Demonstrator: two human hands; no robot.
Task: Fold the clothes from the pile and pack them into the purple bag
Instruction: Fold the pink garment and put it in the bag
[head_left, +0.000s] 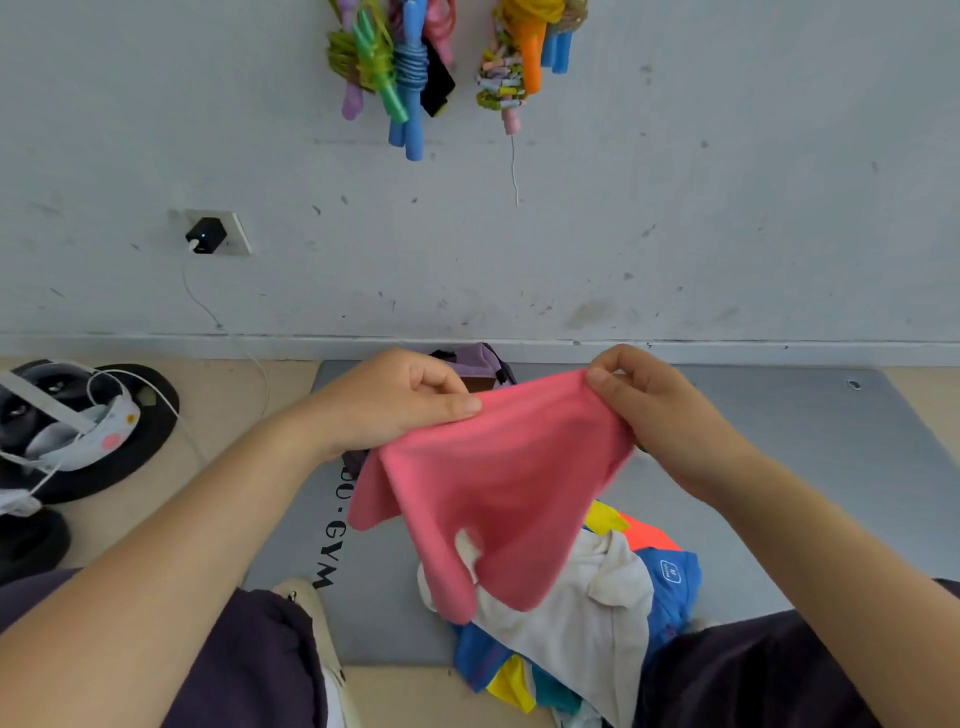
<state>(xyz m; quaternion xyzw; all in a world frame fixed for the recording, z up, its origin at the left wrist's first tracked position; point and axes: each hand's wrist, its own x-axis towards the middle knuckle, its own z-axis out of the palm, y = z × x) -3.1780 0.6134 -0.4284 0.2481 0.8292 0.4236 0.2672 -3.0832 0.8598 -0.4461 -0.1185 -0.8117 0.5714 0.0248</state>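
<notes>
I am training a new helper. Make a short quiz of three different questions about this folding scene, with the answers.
1. True or false: both hands hold the pink garment up in the air.
2. Which lies directly under the pink garment? A) white garment B) purple bag C) charger
3. Fill in: the purple bag lies behind the hands, near the ____.

Key:
1. True: the left hand and the right hand each pinch its upper edge.
2. A
3. wall
</notes>
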